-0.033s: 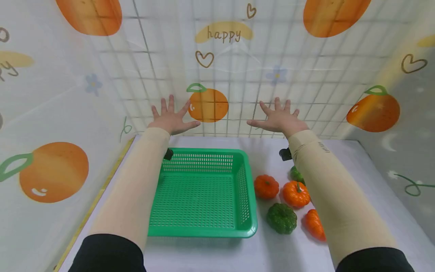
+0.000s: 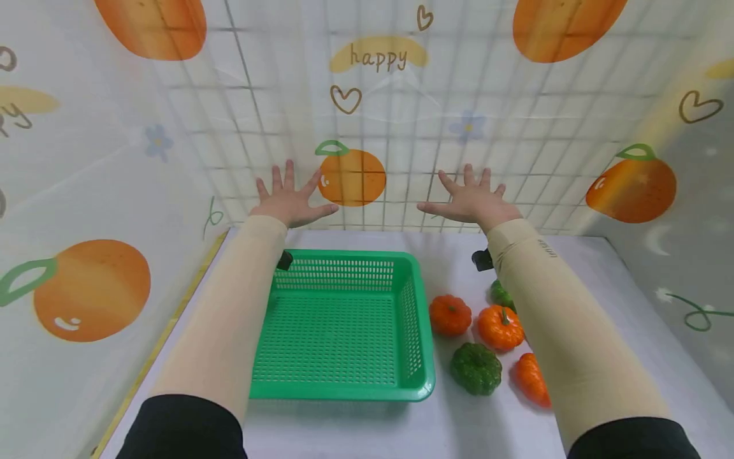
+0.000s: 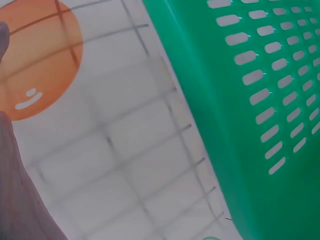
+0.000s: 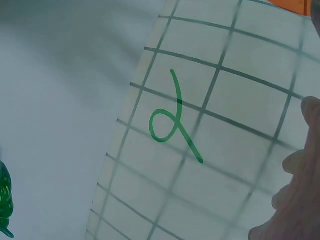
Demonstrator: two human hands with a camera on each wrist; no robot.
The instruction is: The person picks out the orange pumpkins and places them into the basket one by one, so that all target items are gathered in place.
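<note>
Left hand (image 2: 288,199) raised at 11 o'clock, fingers spread, holding nothing. Green basket (image 2: 344,390) below it, table centre, nothing inside. Right hand (image 2: 473,197) at 1 o'clock, fingers splayed, holding nothing. Toy pumpkins at 4 o'clock: orange (image 2: 450,315), orange (image 2: 500,327), green (image 2: 475,368). No change from previous frame; judged start pose, nothing grasped.

Basket (image 2: 344,325) interior open; pumpkins (image 2: 500,326) crowd table (image 2: 447,433) right; front strip free.
</note>
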